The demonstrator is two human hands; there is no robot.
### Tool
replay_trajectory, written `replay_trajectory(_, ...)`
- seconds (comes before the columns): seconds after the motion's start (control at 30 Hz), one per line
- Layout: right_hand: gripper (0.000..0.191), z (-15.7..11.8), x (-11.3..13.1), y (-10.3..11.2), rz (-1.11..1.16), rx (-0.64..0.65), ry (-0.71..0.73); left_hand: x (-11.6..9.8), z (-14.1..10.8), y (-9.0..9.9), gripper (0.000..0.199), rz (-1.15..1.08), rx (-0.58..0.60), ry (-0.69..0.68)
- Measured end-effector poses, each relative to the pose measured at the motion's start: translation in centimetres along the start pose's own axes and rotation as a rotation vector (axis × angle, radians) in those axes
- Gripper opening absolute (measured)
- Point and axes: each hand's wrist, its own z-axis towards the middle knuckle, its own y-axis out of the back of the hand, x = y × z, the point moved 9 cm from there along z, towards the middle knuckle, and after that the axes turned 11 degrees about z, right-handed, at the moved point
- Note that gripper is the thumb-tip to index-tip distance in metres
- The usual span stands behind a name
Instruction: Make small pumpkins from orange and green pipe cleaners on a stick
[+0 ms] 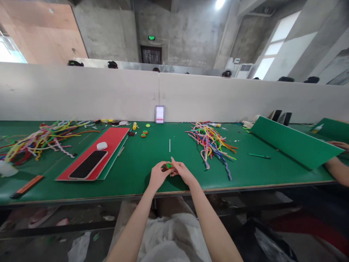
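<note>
My left hand (159, 175) and my right hand (183, 172) meet just above the near edge of the green tabletop (141, 160). Between their fingers is a small orange craft piece with a green top (169, 166), partly covered by the fingertips. Both hands are closed on it. Beyond them lies a thin pale strip (169, 145). Two similar orange-and-green pieces (144, 134) rest farther off to the left, near a yellow-green piece (147, 125).
Fuzzy craft stems lie in a right pile (208, 140) and a left pile (40, 140). A dark phone (88, 164) rests on a red board (111, 140). A lit phone (160, 114) leans on the white partition (109, 91). At right, another person's arm (336, 169) is beside a green board (294, 143).
</note>
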Motion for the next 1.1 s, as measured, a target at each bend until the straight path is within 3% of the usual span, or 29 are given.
replay_trajectory(0.37,0.048,0.2,-0.3,0.6,0.027,-0.062,-0.009,-0.5,0.0,0.0,0.015,0.135,0.025,-0.025)
replay_trajectory(0.63,0.041,0.4,-0.5,0.5,0.047,-0.048,-0.102,-0.7,0.8,-0.3,0.011,0.227,0.079,-0.053)
replay_trajectory(0.9,0.035,3.8,0.5,0.4,0.015,-0.108,-0.151,0.0,4.8,0.0,0.01,0.343,0.112,-0.071)
replay_trajectory(1.1,0.031,7.3,1.7,0.9,-0.011,-0.104,-0.15,0.2,8.0,-0.2,0.024,0.408,0.11,-0.089)
